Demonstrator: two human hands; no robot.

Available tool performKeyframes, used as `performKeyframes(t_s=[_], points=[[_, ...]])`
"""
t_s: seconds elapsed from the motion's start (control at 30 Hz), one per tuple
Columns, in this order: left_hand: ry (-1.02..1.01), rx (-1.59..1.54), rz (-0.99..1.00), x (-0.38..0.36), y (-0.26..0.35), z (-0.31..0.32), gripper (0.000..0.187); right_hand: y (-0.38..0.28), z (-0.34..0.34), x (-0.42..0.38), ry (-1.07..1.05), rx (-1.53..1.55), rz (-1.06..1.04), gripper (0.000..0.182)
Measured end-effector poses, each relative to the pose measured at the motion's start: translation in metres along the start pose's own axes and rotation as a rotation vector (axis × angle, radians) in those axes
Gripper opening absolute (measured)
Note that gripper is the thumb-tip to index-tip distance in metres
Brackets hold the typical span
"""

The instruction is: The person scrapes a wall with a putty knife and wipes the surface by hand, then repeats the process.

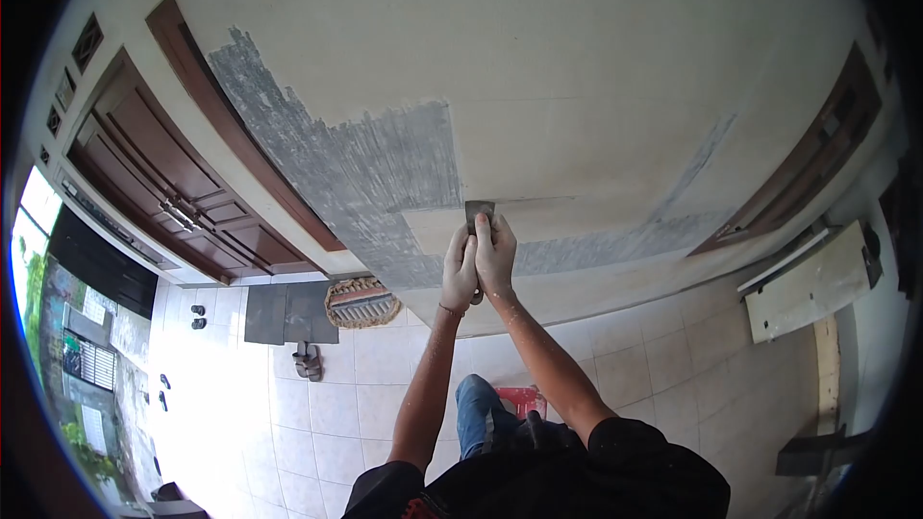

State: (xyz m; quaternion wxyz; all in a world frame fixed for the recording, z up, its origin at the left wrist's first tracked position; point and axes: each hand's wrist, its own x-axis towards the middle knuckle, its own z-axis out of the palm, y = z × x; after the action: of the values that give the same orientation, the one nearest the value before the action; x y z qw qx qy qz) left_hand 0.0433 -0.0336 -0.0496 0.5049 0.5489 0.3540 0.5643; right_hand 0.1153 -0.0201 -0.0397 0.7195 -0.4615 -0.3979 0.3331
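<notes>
Both my hands are wrapped round one scraper (480, 209), its flat dark blade pointing up against the wall. My left hand (460, 271) closes on the handle from the left, and my right hand (495, 252) grips it from the right, a little higher. The handle is mostly hidden, with its end showing below the hands. Around the blade, the wall (577, 58) has cream paint. Rough grey bare patches (385, 154) spread to the upper left, and a grey strip (615, 243) runs low to the right. White dust coats my hands and forearms.
A red plastic stool (522, 401) is under me. On the tiled floor lie a woven mat (361, 303), a grey mat (288, 311) and sandals (307, 361). Brown double doors (173, 173) stand left; a whitish panel (808, 284) leans at right.
</notes>
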Motion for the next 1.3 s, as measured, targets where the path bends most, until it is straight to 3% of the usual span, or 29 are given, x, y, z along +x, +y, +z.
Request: performKeyframes(t_s=[0.23,0.4,0.53,0.63,0.67,0.8,0.93,1.03,1.2,1.3], points=[[0.01,0.074,0.064,0.005,0.009,-0.003,0.029,-0.003,0.009,0.0,0.055,-0.006,-0.087,0.033],[-0.026,0.076,0.072,0.029,0.05,-0.004,0.026,-0.045,0.024,0.023,0.035,-0.018,-0.147,0.034],[0.042,0.177,0.109,0.016,0.004,-0.009,0.025,-0.008,0.016,0.01,0.071,-0.104,-0.183,0.034],[0.11,0.153,0.11,0.005,0.012,0.0,0.024,0.004,0.01,0.002,0.043,0.001,-0.074,0.033],[0.096,0.192,0.156,0.009,0.024,0.002,0.025,-0.008,0.014,0.006,0.052,-0.015,-0.107,0.034],[-0.07,0.105,-0.002,0.031,0.089,-0.002,0.034,-0.078,0.034,0.027,0.041,0.003,-0.133,0.034],[0.033,0.166,0.135,0.02,0.032,-0.006,0.027,-0.034,0.025,0.016,0.074,-0.066,-0.195,0.034],[0.071,0.12,0.079,0.008,0.009,-0.004,0.029,-0.004,0.01,0.004,-0.003,-0.034,-0.024,0.028],[0.049,0.108,0.125,0.035,0.09,0.007,0.03,-0.082,0.033,0.034,0.02,-0.055,-0.191,0.036],[0.054,0.08,0.113,0.043,0.103,0.008,0.03,-0.092,0.041,0.042,0.012,0.0,-0.202,0.036]])
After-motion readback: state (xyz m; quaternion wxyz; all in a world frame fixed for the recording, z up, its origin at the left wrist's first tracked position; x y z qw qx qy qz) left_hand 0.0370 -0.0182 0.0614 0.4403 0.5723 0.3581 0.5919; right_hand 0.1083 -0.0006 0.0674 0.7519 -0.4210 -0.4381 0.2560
